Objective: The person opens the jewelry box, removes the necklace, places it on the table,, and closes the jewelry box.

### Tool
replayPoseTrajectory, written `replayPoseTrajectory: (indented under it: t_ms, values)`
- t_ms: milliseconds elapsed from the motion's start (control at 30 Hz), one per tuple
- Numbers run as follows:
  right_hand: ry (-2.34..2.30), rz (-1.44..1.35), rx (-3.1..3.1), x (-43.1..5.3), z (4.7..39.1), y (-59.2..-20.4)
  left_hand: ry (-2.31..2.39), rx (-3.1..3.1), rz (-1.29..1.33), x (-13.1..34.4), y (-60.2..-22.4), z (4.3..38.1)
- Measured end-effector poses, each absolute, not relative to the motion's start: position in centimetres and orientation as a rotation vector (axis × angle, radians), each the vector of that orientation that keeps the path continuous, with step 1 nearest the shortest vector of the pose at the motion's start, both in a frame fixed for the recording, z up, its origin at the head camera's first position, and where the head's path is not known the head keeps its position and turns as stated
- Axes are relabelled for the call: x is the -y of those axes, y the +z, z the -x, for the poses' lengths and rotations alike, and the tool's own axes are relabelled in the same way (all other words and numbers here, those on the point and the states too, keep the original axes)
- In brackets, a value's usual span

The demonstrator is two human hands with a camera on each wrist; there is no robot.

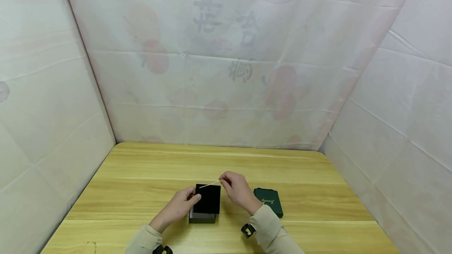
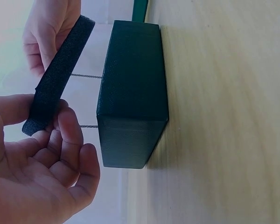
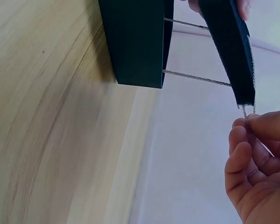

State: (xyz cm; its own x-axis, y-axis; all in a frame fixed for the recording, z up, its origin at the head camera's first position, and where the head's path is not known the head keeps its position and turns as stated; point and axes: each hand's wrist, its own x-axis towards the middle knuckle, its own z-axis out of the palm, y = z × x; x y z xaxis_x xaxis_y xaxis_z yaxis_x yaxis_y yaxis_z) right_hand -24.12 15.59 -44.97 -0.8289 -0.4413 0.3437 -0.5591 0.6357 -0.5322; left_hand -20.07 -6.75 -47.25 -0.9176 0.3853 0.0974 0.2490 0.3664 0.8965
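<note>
My left hand pinches one edge of a black foam insert. The insert is lifted above an open dark green jewelry box, which sits on the table. A thin silver chain lies across the far part of the insert, and my right hand pinches it just past the corner. From the side, in the right wrist view, two strands of chain stretch between the insert and the box. Whatever the box holds is hidden.
Close to my right forearm lies a dark green lid with gold lettering. The wooden table is enclosed by pale printed cloth walls at the back and both sides.
</note>
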Motion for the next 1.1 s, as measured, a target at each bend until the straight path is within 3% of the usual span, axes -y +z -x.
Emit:
replayPoseTrajectory:
  t_ms: [1100]
  values:
    - [1.046, -0.675, 2.602, -16.8, 24.8, -44.1, 1.632, -2.451, -0.590, 6.7, -47.4, 20.0]
